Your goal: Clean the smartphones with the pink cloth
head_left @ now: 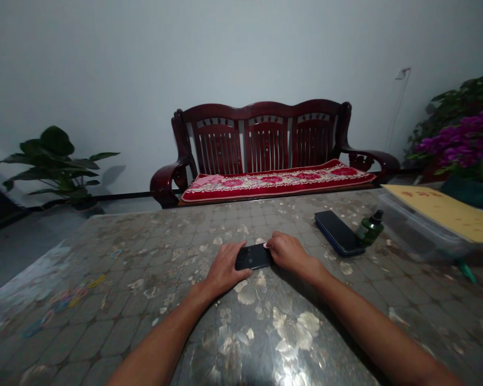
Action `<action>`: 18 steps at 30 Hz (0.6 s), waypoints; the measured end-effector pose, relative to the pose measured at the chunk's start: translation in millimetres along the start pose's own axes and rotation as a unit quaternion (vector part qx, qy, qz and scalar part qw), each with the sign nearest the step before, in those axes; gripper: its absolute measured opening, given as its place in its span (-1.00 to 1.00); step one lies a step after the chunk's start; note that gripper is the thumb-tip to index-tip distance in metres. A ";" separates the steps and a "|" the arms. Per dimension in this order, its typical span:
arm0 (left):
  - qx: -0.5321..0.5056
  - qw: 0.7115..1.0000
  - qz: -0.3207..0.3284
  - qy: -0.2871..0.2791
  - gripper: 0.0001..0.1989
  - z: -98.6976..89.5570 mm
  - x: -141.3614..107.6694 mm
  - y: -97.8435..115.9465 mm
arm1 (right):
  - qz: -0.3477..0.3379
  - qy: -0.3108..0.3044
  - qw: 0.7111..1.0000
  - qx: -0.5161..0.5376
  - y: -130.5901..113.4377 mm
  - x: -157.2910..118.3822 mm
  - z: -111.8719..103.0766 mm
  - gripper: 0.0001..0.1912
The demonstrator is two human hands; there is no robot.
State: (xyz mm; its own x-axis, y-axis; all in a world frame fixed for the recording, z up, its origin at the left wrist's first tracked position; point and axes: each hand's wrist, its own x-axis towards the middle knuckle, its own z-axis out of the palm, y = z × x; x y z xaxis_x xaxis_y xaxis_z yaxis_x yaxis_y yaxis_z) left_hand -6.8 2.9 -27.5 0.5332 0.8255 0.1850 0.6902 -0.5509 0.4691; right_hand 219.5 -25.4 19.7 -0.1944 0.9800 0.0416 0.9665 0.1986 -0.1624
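A black smartphone [253, 257] lies flat on the patterned table cover, its long side running left to right. My left hand [224, 264] grips its left end, with the thumb along the near edge and the fingers at the far edge. At the right end my right hand [285, 250] is closed, fingers bent together. A small pale pink piece [266, 245] shows at its fingertips, against the phone's far right corner; most of it is hidden, so its kind is unclear.
Right of my hands lie a dark flat case [338, 230] and a green bottle with black cap [371, 228]. Beyond stands a clear plastic box [422, 228] under a yellow sheet [446, 209]. Coloured bands [70, 297] lie left. A wooden bench [265, 123] stands behind the table.
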 end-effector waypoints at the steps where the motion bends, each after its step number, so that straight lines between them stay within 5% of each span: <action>1: 0.002 1.000 0.001 0.001 -0.25 0.3 -0.1 -0.2 | -0.003 -0.005 1.000 -0.003 0.1 1.9 -1.8 -0.70; 7: 0.001 1.000 -0.004 0.009 -0.24 0.0 1.2 2.3 | -0.044 -0.017 0.999 -0.010 9.2 -3.4 -7.3 -0.70; 18: -0.028 1.000 -0.010 0.005 -0.21 3.3 5.1 5.5 | -0.020 0.048 0.998 0.042 19.4 -37.6 13.3 -0.65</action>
State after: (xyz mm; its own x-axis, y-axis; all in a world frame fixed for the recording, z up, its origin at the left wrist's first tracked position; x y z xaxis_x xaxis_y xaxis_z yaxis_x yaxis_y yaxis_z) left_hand 1.4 3.7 -26.7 0.5146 0.8373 0.1847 0.6720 -0.5276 0.5196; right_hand 243.3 -58.3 1.9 -0.2110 0.9670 0.1427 0.9401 0.2407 -0.2415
